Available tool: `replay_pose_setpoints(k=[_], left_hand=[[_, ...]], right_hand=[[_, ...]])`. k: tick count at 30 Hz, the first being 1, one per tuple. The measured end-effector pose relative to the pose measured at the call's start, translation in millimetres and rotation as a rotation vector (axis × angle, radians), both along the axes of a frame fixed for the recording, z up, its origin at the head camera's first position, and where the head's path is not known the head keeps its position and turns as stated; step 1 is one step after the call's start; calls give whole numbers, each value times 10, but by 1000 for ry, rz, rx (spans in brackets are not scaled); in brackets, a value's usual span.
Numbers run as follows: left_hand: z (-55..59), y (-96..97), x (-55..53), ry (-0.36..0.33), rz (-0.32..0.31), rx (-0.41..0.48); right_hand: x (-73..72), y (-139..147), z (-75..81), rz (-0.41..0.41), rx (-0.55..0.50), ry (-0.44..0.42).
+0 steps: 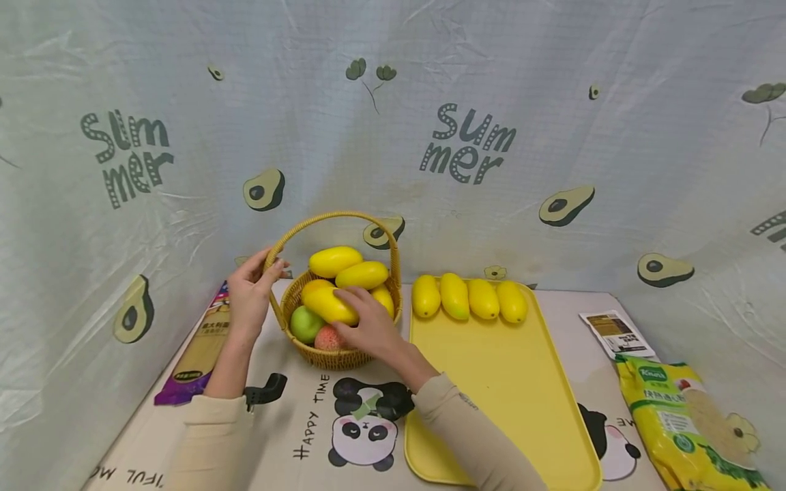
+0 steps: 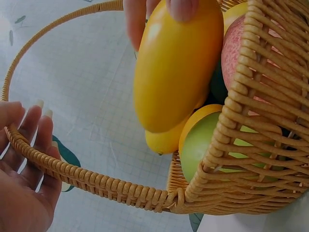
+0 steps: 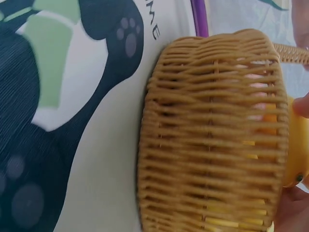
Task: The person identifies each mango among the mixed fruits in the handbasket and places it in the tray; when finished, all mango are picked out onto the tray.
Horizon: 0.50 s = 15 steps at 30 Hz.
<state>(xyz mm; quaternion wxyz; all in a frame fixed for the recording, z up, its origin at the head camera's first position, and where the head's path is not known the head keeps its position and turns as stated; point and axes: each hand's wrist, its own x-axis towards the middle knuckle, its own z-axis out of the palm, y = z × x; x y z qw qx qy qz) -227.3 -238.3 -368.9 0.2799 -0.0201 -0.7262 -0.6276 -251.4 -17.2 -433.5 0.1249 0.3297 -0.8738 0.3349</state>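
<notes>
A wicker basket (image 1: pixel 331 359) with a tall arched handle (image 1: pixel 344 214) stands on the table. My left hand (image 1: pixel 250 293) holds the handle's left side, with its fingers and thumb around it. My right hand (image 1: pixel 371 320) grips a yellow mango (image 1: pixel 329 305) over the basket's fruit; in the left wrist view that mango (image 2: pixel 178 67) is large, with fingertips on its upper end. Also in the basket are a green apple (image 1: pixel 306 324), a reddish round fruit (image 1: pixel 331 339) and several more mangoes (image 1: pixel 362 275). The right wrist view mostly shows the basket's woven side (image 3: pixel 212 130).
Right of the basket lies a yellow tray (image 1: pixel 485 389), with several mangoes (image 1: pixel 454 296) lined up along its far edge. A pasta packet (image 1: pixel 199 341) lies at left. A white sachet (image 1: pixel 616 334) and a yellow Knorr bag (image 1: pixel 681 423) lie at right. A printed curtain (image 1: pixel 393 136) hangs behind.
</notes>
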Motion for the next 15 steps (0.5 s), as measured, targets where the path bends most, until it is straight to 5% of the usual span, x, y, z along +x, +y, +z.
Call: replay_pose_setpoints(k=[15], left_hand=[[-31,-31,-13,-10,-8,-1]], right_hand=[[29,463,-30,-30,-67,41]])
